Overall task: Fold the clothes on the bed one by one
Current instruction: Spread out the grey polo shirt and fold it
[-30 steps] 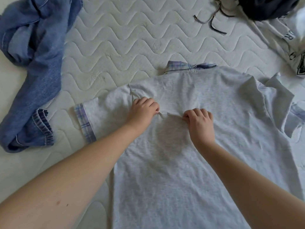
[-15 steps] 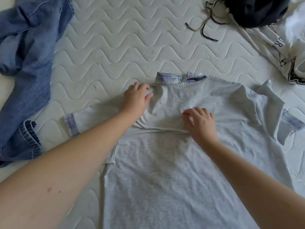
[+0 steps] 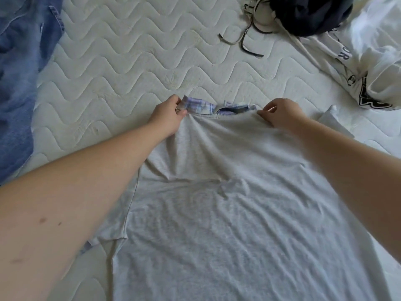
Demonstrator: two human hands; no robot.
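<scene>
A light grey shirt (image 3: 217, 213) with a blue plaid collar (image 3: 199, 106) lies back-up on the white quilted mattress (image 3: 130, 61). My left hand (image 3: 169, 115) pinches the shirt at the left end of the collar. My right hand (image 3: 280, 115) pinches the grey fabric at the right end of the collar. The cloth bunches into folds between and below the two hands. The left sleeve lies folded in under my left forearm; a piece of the right sleeve (image 3: 334, 120) shows beyond my right wrist.
Blue jeans (image 3: 19, 83) lie crumpled along the left edge. A dark navy garment (image 3: 310, 14) with loose drawstrings (image 3: 245, 38) sits at the top right. A white garment with black lettering (image 3: 373, 68) is heaped at the right edge.
Both hands moved up from the middle of the shirt's back to the two ends of the collar and took hold there. The left sleeve has been drawn in under my arm.
</scene>
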